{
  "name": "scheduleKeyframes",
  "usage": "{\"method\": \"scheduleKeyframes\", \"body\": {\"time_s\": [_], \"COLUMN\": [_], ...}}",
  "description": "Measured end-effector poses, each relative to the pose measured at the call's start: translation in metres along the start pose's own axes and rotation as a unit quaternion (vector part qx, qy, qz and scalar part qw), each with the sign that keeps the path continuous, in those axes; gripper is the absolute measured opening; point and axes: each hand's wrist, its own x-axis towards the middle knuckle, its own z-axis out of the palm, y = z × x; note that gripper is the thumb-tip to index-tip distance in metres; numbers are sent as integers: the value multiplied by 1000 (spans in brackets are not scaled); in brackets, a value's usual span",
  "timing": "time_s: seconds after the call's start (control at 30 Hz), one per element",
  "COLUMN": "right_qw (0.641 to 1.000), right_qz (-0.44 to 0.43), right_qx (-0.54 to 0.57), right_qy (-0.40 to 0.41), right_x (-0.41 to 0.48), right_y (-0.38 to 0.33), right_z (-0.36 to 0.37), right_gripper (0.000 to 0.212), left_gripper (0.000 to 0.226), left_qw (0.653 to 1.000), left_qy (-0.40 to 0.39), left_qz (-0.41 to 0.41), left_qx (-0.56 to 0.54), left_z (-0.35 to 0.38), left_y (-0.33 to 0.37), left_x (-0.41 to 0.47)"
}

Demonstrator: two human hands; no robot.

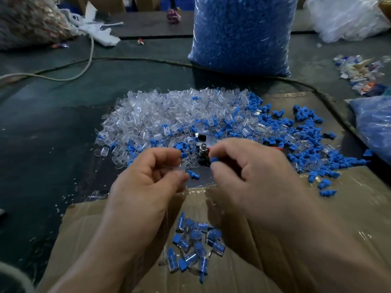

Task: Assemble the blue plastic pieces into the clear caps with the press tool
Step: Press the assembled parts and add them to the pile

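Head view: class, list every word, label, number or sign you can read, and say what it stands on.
None can be read.
The bag of blue pieces, the cardboard and the press tool show no print.
The coloured scraps at the far right are too small and blurred to tell.

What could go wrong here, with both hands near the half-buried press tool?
The press tool sits half buried among loose clear caps and blue pieces, so a stray part may block seating. The left hand pinches a clear cap and the right hand a small blue piece; either could slip into the clutter. Finished parts lie loose on the cardboard, where a moving arm might scatter them.
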Motion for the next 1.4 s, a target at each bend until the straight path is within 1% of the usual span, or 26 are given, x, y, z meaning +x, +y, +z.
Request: {"method": "scheduleKeyframes", "body": {"time_s": [0.07,0.13,0.17,0.2,0.3,0.37,0.53,0.6,0.77,0.83,0.93,1.03,1.23,1.3,1.37,1.4], "right_qw": [988,954,936,926,934,932,925,934,968,975,980,991,999,998,995,994], "right_qz": [43,83,99,108,108,108,99,90,50,26,2,-17,-25,-29,-42,-44], "right_qx": [149,288,337,361,338,341,363,341,245,221,199,131,-8,-43,-72,-81], "right_qy": [22,11,0,-12,-42,-54,-56,-52,-35,-28,-26,-19,-29,-42,-57,-64], "right_x": [0,2,2,3,2,2,2,2,0,-1,-1,0,1,1,1,1], "right_y": [-1,-1,-1,-2,-2,-2,-1,-1,-3,-5,-5,-3,0,-2,-5,-6], "right_z": [-6,-8,-7,-5,2,5,6,6,5,2,1,4,6,7,9,10], "right_gripper": [6,6,7,6,8,10,9,9,7,8,8,9,17,22,28,29], "left_gripper": [33,34,35,36,35,35,32,30,19,21,24,23,35,30,18,17], "left_qw": [998,994,991,987,970,958,950,949,947,943,927,920,952,973,992,997], "left_qy": [-4,-21,-35,-48,-76,-86,-74,-76,-95,-101,-117,-113,-103,-90,-62,-53], "left_qz": [-26,-39,-41,-43,-57,-79,-116,-122,-128,-129,-137,-137,-141,-123,-81,-57], "left_qx": [-57,-100,-125,-150,-224,-262,-282,-281,-278,-289,-330,-349,-251,-174,-74,-31], "left_z": [1,3,4,5,6,6,7,6,3,2,2,3,1,2,4,5], "left_y": [-1,0,2,4,10,13,16,18,16,14,13,12,16,18,18,18], "left_x": [-1,-2,-3,-3,-5,-5,-5,-5,-3,-2,-2,0,-5,-9,-10,-10]}}
